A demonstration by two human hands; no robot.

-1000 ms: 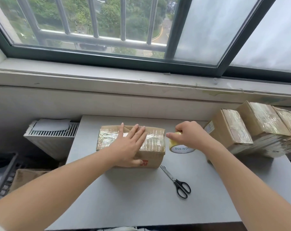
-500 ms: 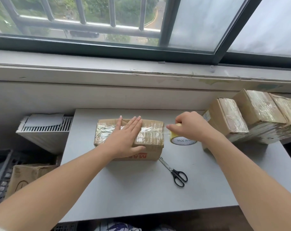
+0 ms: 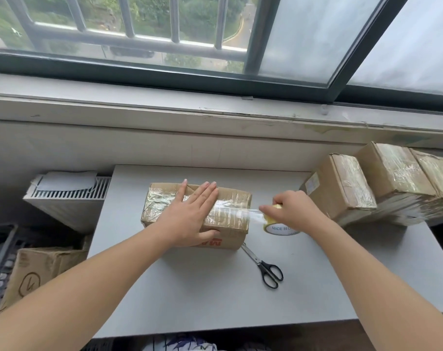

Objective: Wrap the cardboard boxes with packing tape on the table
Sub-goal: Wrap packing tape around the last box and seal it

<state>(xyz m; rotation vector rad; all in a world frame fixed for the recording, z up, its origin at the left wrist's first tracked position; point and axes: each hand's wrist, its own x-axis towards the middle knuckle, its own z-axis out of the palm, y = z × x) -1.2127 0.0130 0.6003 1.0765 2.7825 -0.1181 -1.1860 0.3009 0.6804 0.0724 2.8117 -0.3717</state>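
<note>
Left hand (image 3: 190, 216) lies flat with fingers straight, pressing the top of the cardboard box (image 3: 230, 214) at the centre of the table (image 3: 202, 295). Right hand (image 3: 294, 210) grips the tape roll (image 3: 278, 225) just right of the box; a clear tape strip (image 3: 251, 214) spans from roll to box top. Scissors (image 3: 264, 267) lie near the box's front right corner. 3 taped boxes (image 3: 382, 183) stand at the right edge.

- The right hand (image 3: 295, 211) covers most of the yellow tape roll (image 3: 278, 228); its white label (image 3: 282, 228) shows only "MADE IN C".
- The left hand (image 3: 190, 219) hides part of the red print (image 3: 216, 242) on the near face of the brown cardboard box (image 3: 230, 219).
- The rightmost taped brown box (image 3: 441, 173) is cut off by the edge.
</note>
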